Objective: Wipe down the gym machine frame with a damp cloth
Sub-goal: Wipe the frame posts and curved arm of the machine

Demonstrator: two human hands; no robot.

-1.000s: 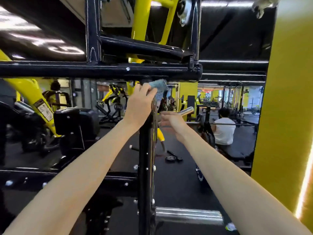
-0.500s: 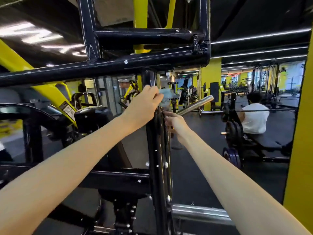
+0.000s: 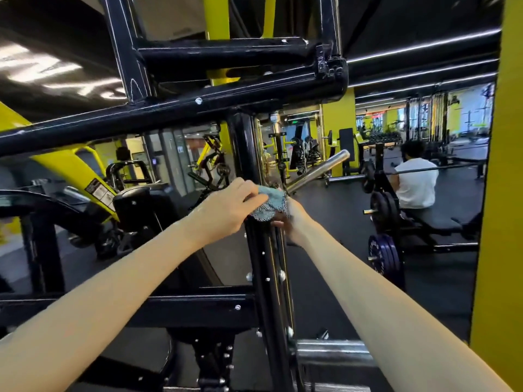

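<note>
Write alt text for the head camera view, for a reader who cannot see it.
A person's left hand holds a blue-grey cloth against a black upright post of a gym machine frame; the right hand, blurred, sits at the post's other side. Beyond, a chrome bar and a seated person in white.

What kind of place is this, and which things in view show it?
Most likely a commercial gym. A black machine frame stands in front, yellow machines stand in the room behind it, and weight plates sit beside a person seated on a bench.
</note>
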